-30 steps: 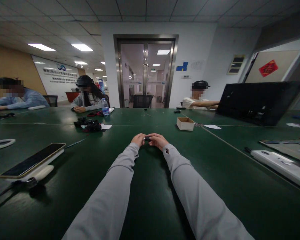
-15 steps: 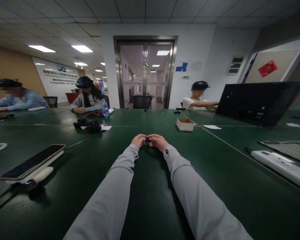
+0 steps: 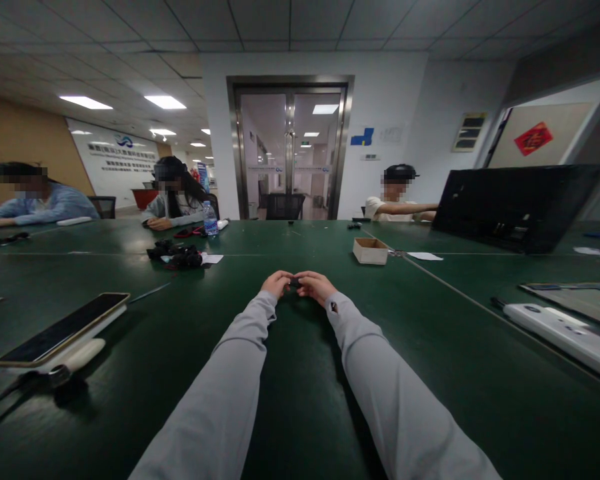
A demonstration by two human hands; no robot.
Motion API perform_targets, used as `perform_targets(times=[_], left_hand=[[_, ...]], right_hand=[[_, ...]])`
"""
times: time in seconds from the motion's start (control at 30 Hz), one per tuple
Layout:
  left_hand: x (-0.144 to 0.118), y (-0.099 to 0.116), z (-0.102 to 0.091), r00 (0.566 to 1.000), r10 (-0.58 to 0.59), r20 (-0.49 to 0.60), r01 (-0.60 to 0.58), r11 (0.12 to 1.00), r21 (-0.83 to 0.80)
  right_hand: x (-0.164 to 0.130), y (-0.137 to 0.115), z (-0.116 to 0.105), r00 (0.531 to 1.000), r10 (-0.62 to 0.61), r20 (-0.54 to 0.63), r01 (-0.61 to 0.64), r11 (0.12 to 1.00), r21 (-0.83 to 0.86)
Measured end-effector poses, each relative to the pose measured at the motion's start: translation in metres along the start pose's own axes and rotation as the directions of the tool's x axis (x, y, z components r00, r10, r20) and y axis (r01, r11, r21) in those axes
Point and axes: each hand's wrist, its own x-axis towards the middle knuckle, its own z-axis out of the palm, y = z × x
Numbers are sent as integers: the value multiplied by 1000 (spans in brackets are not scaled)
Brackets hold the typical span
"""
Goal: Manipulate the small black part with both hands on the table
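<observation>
My left hand (image 3: 277, 285) and my right hand (image 3: 316, 286) meet over the middle of the green table (image 3: 300, 373). Between their fingertips is a small black object (image 3: 295, 282), pinched from both sides. It is too small and too covered by the fingers for me to tell its kind. Both hands are closed on it, the left at its left end and the right at its right end.
Ahead to the right stands a small open box (image 3: 371, 251), with a white paper (image 3: 425, 256) beside it. Black gear (image 3: 175, 254) and a water bottle (image 3: 211, 219) lie front left. A phone (image 3: 65, 329) is at left, a white power strip (image 3: 563, 337) at right. Several people sit across.
My hands stay in nearly the same place, still on the small black object, with the fingers slightly shifted. At the left edge, the white ring-shaped thing has gone from view and a pale flat piece shows.
</observation>
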Motion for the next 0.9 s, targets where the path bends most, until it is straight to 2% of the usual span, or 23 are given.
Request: perform_targets(times=[0.9], left_hand=[[1,-1,-1,1000,-7,22,7,1000,-3]], right_hand=[[3,3,-2,1000,-4,7,4,1000,19]])
